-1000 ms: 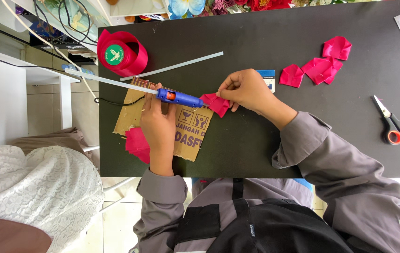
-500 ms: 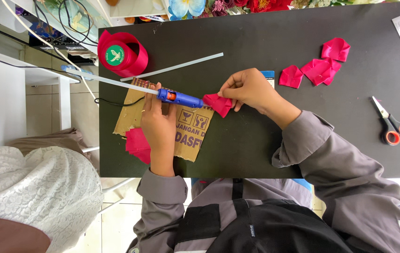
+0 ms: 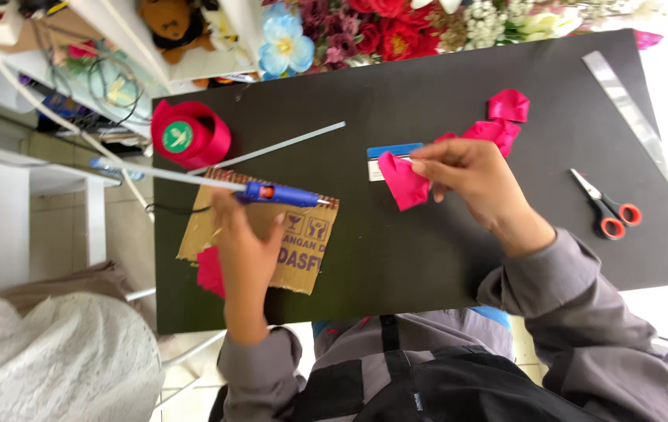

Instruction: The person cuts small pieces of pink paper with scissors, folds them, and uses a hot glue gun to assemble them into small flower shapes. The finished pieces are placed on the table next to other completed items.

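Note:
My left hand (image 3: 244, 250) grips a blue glue gun (image 3: 283, 195), which lies across the top of a piece of brown cardboard (image 3: 306, 262) with its nozzle pointing right. My right hand (image 3: 471, 176) pinches a folded pink ribbon piece (image 3: 402, 181) a short way to the right of the nozzle, not touching it. Both are over the black tabletop (image 3: 428, 258). Another pink piece (image 3: 210, 272) lies by my left wrist on the cardboard's lower left edge.
A pink ribbon roll (image 3: 191, 134) sits at the table's far left, with a thin white rod (image 3: 271, 147) beside it. More pink pieces (image 3: 506, 113) lie behind my right hand. A small blue and white card (image 3: 387, 152), red-handled scissors (image 3: 606, 207) and a metal ruler (image 3: 631, 117) are also there.
My right hand has drawn the pink piece away to the right, off the glue gun's nozzle. The left hand still holds the gun over the cardboard.

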